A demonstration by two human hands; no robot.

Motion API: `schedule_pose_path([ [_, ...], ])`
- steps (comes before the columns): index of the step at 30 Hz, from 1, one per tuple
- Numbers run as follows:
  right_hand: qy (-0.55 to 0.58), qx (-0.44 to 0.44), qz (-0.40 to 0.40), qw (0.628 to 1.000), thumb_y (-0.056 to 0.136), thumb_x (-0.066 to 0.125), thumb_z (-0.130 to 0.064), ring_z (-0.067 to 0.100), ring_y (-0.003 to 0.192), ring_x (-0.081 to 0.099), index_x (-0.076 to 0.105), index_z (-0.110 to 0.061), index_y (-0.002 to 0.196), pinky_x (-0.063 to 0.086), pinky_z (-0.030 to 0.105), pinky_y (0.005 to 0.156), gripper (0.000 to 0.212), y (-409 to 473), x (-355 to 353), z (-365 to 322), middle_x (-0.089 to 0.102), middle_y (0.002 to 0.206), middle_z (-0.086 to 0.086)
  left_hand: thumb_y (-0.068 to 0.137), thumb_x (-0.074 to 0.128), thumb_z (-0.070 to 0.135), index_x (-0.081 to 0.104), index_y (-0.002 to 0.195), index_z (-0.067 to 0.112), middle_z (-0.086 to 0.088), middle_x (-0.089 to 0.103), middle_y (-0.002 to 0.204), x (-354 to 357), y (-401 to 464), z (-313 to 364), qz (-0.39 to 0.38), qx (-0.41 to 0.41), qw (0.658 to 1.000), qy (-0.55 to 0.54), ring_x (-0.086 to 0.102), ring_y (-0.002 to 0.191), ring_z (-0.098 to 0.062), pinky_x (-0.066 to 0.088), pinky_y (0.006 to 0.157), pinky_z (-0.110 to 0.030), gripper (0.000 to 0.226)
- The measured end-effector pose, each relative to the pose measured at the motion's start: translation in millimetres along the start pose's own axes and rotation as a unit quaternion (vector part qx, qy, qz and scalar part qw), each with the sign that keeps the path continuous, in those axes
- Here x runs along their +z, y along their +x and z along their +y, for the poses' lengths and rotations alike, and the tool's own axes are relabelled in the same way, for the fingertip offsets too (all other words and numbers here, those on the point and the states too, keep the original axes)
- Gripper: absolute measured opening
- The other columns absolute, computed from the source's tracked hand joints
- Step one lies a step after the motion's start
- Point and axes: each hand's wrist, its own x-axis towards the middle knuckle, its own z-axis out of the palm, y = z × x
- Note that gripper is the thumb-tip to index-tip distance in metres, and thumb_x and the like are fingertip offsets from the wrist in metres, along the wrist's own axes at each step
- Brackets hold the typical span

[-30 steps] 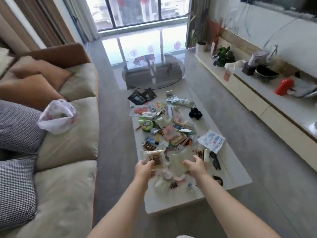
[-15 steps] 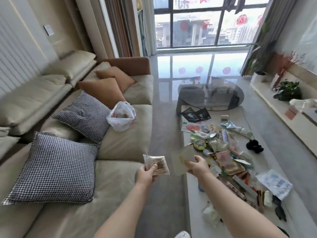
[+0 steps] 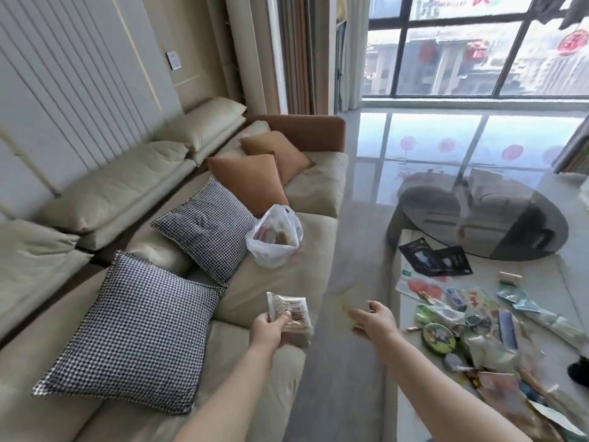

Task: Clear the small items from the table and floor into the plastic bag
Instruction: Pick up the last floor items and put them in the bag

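Blurring: right hand's (image 3: 376, 320) translucent wrapper (image 3: 342, 306)

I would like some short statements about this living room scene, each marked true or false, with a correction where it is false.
1. The left hand holds a clear snack packet with brown contents. True.
2. The white plastic bag lies on the grey floor. False: it sits on the beige sofa seat, beside a black-and-white houndstooth cushion.
3. The white plastic bag stands open at the top. True.
4. The right hand grips a round green tin. False: the round green tin lies on the white coffee table; the hand holds a thin translucent wrapper.
5. Two orange cushions rest on the sofa. True.
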Motion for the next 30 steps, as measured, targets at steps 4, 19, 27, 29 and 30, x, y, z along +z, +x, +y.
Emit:
schedule_pose_path([
  [4,-0.015,-0.016,-0.012,1.0,0.082,0.067,-0.003,0.016,0.073,0.06,0.055,-0.004,0.103,0.053,0.026,0.061,0.024,46.0,13.3,-28.8,0.061,0.096,0.009,0.085,0.069,0.014,0.065,0.088,0.003,-0.007,0.064,0.072,3.5,47.8,15.9,0.038,0.001,0.999,0.002,0.06,0.072,-0.023,0.049,0.074,-0.034,0.012],
  [19,-0.038,-0.004,0.004,0.999,0.084,0.06,0.004,0.024,0.071,0.062,0.058,-0.004,0.102,0.053,0.025,0.051,0.02,218.9,87.3,-136.2,0.063,0.086,0.012,0.09,0.059,0.003,0.06,0.095,0.005,-0.004,0.061,0.076,12.6,235.8,120.7,0.037,-0.006,0.999,0.037,0.055,0.064,-0.014,0.046,0.052,-0.02,0.006],
  [27,-0.1,0.0,-0.002,0.995,0.08,0.063,-0.006,0.026,0.079,0.064,0.063,-0.006,0.101,0.056,0.039,0.078,0.021,308.9,139.1,-177.6,0.067,0.089,0.007,0.082,0.07,0.024,0.065,0.104,0.004,-0.013,0.07,0.096,29.5,326.1,153.5,0.101,-0.051,0.992,0.056,0.064,0.083,-0.026,0.049,0.074,-0.032,0.03],
  [29,-0.119,-0.003,-0.012,0.993,0.081,0.064,-0.008,0.025,0.074,0.063,0.061,-0.007,0.107,0.054,0.04,0.078,0.026,339.9,151.6,-185.1,0.066,0.094,0.008,0.085,0.067,0.028,0.065,0.1,0.008,-0.009,0.07,0.094,38.7,348.8,156.9,0.116,-0.062,0.989,0.059,0.062,0.082,-0.024,0.047,0.068,-0.03,0.024],
  [30,-0.132,-0.003,-0.017,0.991,0.081,0.065,-0.009,0.025,0.074,0.064,0.06,-0.007,0.11,0.055,0.04,0.077,0.03,356.2,157.9,-188.7,0.066,0.099,0.01,0.087,0.066,0.028,0.065,0.097,0.01,-0.007,0.068,0.088,43.6,361.0,157.8,0.129,-0.069,0.988,0.057,0.059,0.075,-0.02,0.042,0.06,-0.027,0.02],
])
